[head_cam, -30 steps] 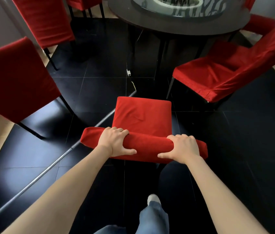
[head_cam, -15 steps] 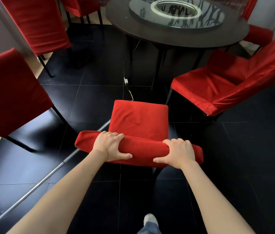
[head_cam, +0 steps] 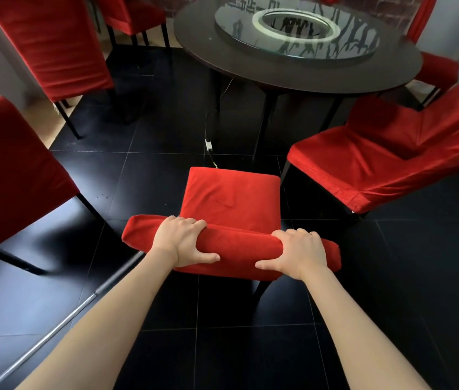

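Short of the round table point(head_cam: 194, 43), a red chair point(head_cam: 231, 198) is held by its crosswise backrest top, left hand point(head_cam: 181, 240) and right hand point(head_cam: 297, 253) curled around it, seat facing the table.

One red fabric-covered dining chair point(head_cam: 231, 198) — square padded seat, thick rounded backrest top, dark legs. Stands on black tiled floor point(head_cam: 149, 178), seat towards round dark table point(head_cam: 194, 46), near it — left hand point(head_cam: 183, 240) and right hand point(head_cam: 298, 254) grip the backrest top.
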Action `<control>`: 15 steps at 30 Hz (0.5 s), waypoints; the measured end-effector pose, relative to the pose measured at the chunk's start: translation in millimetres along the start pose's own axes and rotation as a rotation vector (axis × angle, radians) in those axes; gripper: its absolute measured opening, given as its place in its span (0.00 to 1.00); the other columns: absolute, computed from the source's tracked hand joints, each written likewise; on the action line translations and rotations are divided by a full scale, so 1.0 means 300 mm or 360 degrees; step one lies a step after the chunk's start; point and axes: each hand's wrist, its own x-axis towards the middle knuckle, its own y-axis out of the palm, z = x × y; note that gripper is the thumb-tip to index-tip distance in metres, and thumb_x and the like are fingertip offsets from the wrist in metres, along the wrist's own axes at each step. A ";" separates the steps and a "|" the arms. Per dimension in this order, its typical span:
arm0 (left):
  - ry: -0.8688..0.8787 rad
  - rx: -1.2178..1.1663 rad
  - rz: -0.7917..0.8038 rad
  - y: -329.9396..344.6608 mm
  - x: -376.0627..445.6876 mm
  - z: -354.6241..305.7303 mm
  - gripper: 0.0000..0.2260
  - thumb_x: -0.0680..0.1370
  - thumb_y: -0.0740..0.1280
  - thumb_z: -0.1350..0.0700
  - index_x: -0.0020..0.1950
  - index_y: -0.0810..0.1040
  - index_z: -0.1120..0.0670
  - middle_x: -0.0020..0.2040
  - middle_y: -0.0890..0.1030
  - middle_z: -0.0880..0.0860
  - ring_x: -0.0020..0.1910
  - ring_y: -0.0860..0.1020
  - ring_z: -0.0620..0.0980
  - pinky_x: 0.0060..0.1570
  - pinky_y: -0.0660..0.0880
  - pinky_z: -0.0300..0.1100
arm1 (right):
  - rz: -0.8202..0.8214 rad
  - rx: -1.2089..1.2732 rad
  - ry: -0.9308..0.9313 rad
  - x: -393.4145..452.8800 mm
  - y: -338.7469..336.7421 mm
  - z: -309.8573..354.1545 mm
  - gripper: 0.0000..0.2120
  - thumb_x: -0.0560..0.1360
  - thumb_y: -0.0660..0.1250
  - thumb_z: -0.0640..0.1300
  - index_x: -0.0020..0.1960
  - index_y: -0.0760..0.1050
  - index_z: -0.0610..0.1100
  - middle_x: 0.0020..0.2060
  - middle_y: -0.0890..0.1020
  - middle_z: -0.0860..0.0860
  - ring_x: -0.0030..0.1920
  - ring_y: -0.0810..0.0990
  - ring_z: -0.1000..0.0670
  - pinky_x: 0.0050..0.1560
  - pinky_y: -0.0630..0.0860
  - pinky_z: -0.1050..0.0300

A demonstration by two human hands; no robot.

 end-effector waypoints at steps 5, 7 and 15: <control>0.0010 -0.0020 -0.0003 0.001 0.076 0.032 0.47 0.58 0.44 0.18 0.60 0.74 0.48 0.49 0.81 0.47 0.48 0.79 0.50 0.51 0.70 0.45 | -0.0003 -0.0002 -0.0004 0.081 -0.015 -0.012 0.51 0.54 0.45 0.84 0.66 0.72 0.56 0.54 0.80 0.55 0.57 0.76 0.50 0.58 0.69 0.51; 0.0010 -0.0021 0.0001 0.000 0.105 0.043 0.47 0.58 0.44 0.18 0.61 0.74 0.48 0.50 0.81 0.47 0.48 0.79 0.49 0.52 0.70 0.45 | -0.0003 -0.0001 -0.0004 0.112 -0.020 -0.019 0.51 0.54 0.46 0.84 0.66 0.72 0.56 0.55 0.80 0.55 0.57 0.75 0.50 0.58 0.68 0.51; -0.0017 -0.0006 -0.0004 -0.006 0.232 0.062 0.46 0.59 0.44 0.18 0.60 0.74 0.49 0.49 0.81 0.47 0.47 0.79 0.50 0.51 0.70 0.45 | -0.0017 -0.0017 -0.0045 0.247 -0.043 -0.074 0.51 0.54 0.46 0.84 0.66 0.72 0.56 0.55 0.80 0.55 0.57 0.76 0.50 0.57 0.69 0.51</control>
